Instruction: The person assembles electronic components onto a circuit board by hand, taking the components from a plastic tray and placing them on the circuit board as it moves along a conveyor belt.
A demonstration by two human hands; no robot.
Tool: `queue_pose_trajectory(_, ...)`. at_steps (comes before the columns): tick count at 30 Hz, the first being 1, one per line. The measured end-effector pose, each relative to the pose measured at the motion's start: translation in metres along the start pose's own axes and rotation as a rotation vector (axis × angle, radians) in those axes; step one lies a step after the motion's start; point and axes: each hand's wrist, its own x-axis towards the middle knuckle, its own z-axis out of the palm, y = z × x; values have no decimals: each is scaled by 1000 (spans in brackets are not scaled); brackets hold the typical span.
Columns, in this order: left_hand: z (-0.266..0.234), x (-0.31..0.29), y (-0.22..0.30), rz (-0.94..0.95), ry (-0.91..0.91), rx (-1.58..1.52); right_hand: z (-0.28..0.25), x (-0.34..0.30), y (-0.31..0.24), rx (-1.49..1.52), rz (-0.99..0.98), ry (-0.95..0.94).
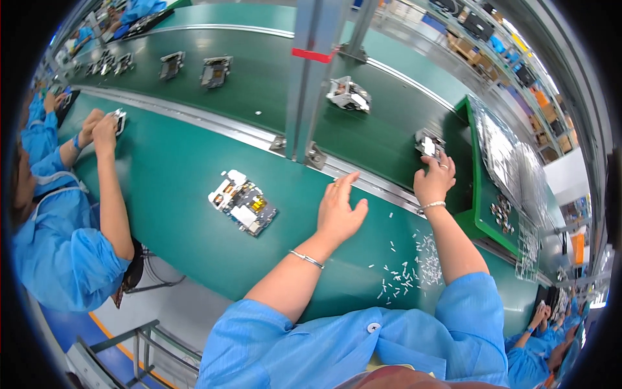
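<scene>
On the green bench in front of me lies a group of circuit boards [243, 203] with white, black and gold parts, left of my left hand. My left hand [339, 211] hovers at the bench's far edge, open, fingers apart and holding nothing. Beyond the metal rail, my right hand [435, 184] reaches over the dark green belt. Its fingertips are at the near edge of a small stack of circuit boards [428, 141]; thumb and fingers look spread, and the fingertips partly cover the stack. I cannot tell whether they press on it.
Small white strips [421, 262] lie scattered by my right forearm. A metal post [312, 84] rises from the rail [382, 188]. More board stacks [348, 94] sit along the belt. A green-edged rack [476, 194] stands at right. Co-workers sit on both sides; the left one's hands [98, 131] hold a part.
</scene>
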Motion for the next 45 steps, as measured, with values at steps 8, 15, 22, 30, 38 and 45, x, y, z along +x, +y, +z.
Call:
queue_pose_trajectory(8, 3, -4, 10, 62, 58, 117, 64, 59, -62, 416, -418, -67)
queue_pose_trajectory(15, 9, -6, 8, 15, 30, 122, 151, 170, -85, 265, -438, -67)
queue_pose_trajectory(22, 2, -4, 15, -62, -86, 74, 108, 162, -95, 265, -315, -426)
queue_pose_trajectory(30, 3, -3, 3, 154, 382, -11, 16, 14, -35, 784, -84, -649)
queue_pose_trajectory(38, 8, 2, -1, 373, 147, 81, -46, -127, -23, 606, -326, -365)
queue_pose_trajectory(45, 10, 2, 3, 247, 8, 8, -95, -121, 39, 626, -157, -138)
